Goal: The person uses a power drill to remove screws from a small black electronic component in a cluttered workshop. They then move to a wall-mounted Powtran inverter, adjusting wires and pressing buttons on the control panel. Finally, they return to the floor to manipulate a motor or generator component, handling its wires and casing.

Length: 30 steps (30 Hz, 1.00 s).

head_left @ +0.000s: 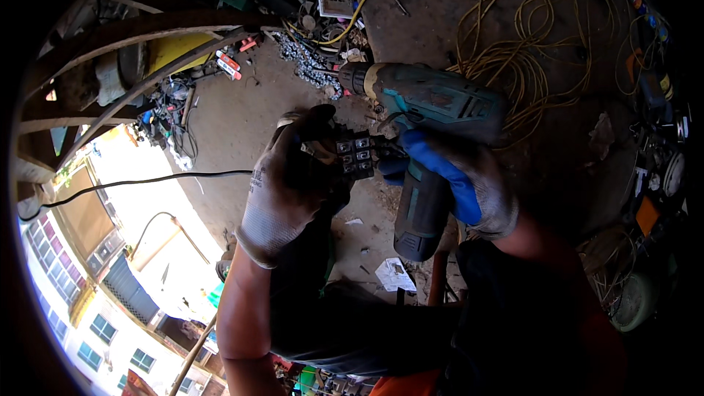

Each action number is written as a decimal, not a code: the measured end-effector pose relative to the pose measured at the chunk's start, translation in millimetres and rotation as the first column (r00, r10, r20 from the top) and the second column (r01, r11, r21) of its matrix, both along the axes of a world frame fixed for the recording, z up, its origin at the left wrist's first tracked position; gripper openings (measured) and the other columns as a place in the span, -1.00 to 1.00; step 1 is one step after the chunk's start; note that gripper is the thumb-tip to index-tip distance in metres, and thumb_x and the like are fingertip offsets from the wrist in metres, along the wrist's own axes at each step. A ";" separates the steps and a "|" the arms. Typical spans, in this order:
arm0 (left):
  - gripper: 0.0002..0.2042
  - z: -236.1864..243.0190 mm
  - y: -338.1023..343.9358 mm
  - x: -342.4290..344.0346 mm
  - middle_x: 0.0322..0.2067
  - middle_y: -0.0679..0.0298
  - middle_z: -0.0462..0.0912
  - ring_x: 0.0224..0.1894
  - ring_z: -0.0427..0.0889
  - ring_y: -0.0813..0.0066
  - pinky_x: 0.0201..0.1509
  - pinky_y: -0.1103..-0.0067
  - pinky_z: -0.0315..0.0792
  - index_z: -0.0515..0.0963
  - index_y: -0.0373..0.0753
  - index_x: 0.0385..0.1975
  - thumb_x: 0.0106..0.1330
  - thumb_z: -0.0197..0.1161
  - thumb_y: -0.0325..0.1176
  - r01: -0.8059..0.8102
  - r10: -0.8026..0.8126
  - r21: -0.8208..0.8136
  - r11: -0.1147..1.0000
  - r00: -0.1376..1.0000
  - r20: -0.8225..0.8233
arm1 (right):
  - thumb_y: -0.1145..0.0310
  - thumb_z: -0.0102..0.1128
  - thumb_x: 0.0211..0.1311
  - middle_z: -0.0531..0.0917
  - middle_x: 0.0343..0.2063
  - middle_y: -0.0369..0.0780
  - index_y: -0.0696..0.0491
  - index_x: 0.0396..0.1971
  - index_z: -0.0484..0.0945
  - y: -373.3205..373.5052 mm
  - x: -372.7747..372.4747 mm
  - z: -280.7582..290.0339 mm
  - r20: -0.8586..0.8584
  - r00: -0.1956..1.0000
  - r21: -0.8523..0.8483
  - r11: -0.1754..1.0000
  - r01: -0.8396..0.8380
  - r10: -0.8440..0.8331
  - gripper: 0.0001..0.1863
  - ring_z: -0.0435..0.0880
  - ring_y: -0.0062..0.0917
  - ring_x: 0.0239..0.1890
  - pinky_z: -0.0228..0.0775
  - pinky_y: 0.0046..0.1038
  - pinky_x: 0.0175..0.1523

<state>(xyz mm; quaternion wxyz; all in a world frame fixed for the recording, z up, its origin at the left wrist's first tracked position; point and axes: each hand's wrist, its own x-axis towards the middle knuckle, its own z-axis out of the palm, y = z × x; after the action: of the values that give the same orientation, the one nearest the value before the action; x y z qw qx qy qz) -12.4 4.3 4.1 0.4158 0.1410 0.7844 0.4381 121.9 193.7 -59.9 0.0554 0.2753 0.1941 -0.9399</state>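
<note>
My left hand (pixel 275 187), in a whitish knit glove with a dark coating, is closed around a small black electrical part (pixel 355 155). Rows of metal screw terminals show on its face; the rest is hidden by the fingers and shadow. A teal and dark cordless drill (pixel 440 103) lies just to the right, its chuck pointing left beyond the part. My right hand (pixel 469 183), in a glove with blue coating, wraps the drill's handle, and blue fingertips show on the handle's left side. Dark wire-like strands appear between the part and the drill; where they lead is unclear.
A tangle of yellow cable (pixel 521 51) lies on the floor at the far right. A heap of chain (pixel 304 62) sits beyond my hands. A scrap of white paper (pixel 396 275) lies near my legs. A black cable (pixel 147 182) runs in from the left, below wooden beams (pixel 139 37).
</note>
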 end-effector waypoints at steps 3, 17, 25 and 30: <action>-0.39 0.8 7.0 -0.1 0.11 0.14 0.51 -0.01 0.59 0.47 0.03 0.54 0.51 0.28 -0.32 0.29 0.17 0.16 -0.71 -0.171 0.142 0.076 0.982 0.946 0.292 | 0.32 0.19 0.33 0.62 -0.08 -0.16 0.14 0.04 0.51 -1.7 0.5 -4.6 -0.036 0.999 0.085 0.996 -0.014 0.017 -0.66 0.71 -0.31 -0.10 0.65 -0.18 -0.01; -0.59 -11.0 -15.8 -3.3 -0.05 0.13 0.65 0.01 0.61 0.48 0.10 0.55 0.49 0.44 -0.37 0.12 0.24 0.23 -0.63 -0.084 0.090 0.079 0.993 0.993 -0.082 | 0.43 0.17 0.30 0.62 -0.01 -0.09 0.15 0.17 0.45 17.0 25.9 -49.3 -0.332 0.943 0.570 0.803 0.174 0.032 -0.57 0.70 -0.45 -0.18 0.60 -0.42 -0.08; -0.52 -13.8 -21.6 -10.4 0.00 0.08 0.61 0.01 0.63 0.40 0.08 0.56 0.52 0.34 -0.43 0.23 0.27 0.14 -0.69 -0.165 0.143 -0.084 0.983 0.965 -0.218 | 0.35 0.12 0.33 0.61 -0.05 -0.12 0.12 0.14 0.44 -15.1 49.9 -44.2 -0.257 0.938 0.199 -0.963 -0.182 -0.231 -0.59 0.67 -0.43 -0.20 0.57 -0.41 -0.06; -0.52 -14.0 -22.1 -4.9 0.07 0.03 0.57 0.10 0.58 0.34 0.16 0.49 0.49 0.28 -0.48 0.25 0.31 0.10 -0.71 -0.136 0.122 -0.035 0.990 0.957 -0.264 | 0.30 0.08 0.35 0.60 -0.08 -0.14 0.11 0.13 0.44 -27.8 38.6 -35.4 -0.346 0.861 0.062 -0.924 -0.376 -0.373 -0.61 0.66 -0.42 -0.21 0.55 -0.40 -0.05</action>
<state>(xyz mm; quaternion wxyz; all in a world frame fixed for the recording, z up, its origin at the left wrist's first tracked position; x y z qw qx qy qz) -17.3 -17.8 -10.0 0.2830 0.1350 0.8512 0.4210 160.6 165.9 -95.2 0.3959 -0.2697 -0.8459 -0.2344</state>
